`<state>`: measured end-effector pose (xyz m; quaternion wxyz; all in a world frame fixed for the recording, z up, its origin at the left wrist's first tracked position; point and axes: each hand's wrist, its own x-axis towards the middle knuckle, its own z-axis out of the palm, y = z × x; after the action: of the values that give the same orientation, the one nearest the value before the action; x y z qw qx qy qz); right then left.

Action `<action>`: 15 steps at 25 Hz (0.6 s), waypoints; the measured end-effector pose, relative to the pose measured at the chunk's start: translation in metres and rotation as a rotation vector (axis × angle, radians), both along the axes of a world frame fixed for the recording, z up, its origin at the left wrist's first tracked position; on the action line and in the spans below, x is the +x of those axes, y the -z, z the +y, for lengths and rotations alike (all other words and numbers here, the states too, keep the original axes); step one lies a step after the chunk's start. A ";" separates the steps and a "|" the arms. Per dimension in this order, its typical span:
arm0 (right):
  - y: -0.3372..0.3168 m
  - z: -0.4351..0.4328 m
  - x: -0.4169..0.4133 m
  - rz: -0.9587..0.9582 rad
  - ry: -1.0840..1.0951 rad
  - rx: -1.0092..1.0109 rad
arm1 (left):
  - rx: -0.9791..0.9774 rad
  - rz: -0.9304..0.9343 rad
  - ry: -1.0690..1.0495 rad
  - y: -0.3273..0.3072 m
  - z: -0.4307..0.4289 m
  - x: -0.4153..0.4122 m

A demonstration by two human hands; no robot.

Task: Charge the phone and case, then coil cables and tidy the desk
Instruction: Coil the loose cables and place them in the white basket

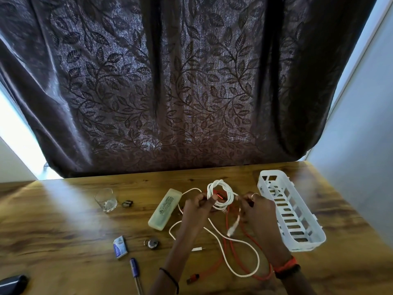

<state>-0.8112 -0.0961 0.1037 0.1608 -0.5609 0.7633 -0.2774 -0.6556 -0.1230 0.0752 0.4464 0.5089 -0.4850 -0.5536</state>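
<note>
- Left grip [196, 206] curls round one side of the white cable coil [222, 191], lifted above the desk [74, 220]
- Right grip [256, 211] pinches the coil's other side, with a loose white end dangling below
- Red cable [210, 269] sprawls on the desk beneath both; white basket [306, 246] just right

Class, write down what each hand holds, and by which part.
Both hold the coiled white cable: left hand pinches the coil's left side, right hand its right side.

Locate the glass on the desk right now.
Head view: the glass stands upright left of centre on the desk, a small dark object just right of it, the pale green box beyond.
</note>
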 end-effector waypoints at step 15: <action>0.001 0.001 0.023 -0.437 0.091 -0.132 | -0.019 0.198 -0.008 0.003 0.022 -0.022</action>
<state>-0.7887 -0.0954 0.1027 0.2724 -0.4619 0.7150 -0.4486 -0.6781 -0.1008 0.0725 0.4991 0.4494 -0.4418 -0.5947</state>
